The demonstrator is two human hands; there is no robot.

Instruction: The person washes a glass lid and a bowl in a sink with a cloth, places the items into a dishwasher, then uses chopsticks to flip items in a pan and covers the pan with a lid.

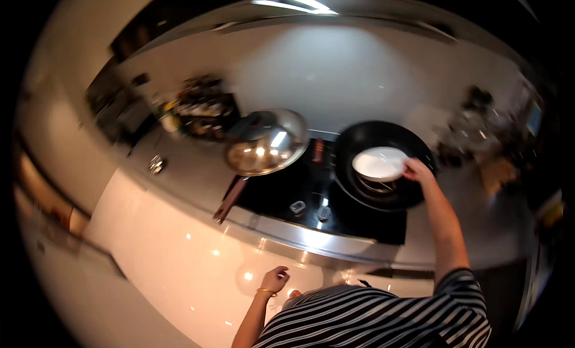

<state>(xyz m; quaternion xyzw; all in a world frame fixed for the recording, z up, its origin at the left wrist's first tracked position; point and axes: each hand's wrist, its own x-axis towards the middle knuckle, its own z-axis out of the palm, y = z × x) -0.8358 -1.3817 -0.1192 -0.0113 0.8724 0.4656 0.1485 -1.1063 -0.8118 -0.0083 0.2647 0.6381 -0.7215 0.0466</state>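
"Where is that dish, exactly?"

"The white dish (378, 160) is within the black wok's (383, 129) round, over a wire rack (378, 185). Resting on it or just clear of it, I can't tell from here."

"And the fingers?"

"The right hand (418, 170) has them narrow, pinching the dish by its right edge. The left hand (275, 280) hangs low on the near side of the cooktop (362, 226), loosely curled; nothing shows in it, but I can't tell how far it's closed."

"Pinched on one side only. Is that risky?"

"A bit, I'd say. The far side could dip, so a firm thumb and a slow, level wrist suit it best, with the dish centred over the rack."

"Should the left help?"

"Probably, steadying the opposite edge. I'd keep knuckles off the wok's wall, in case it's hot, and reach clear of that long handle (229, 202) jutting out below the domed lid (291, 127)."
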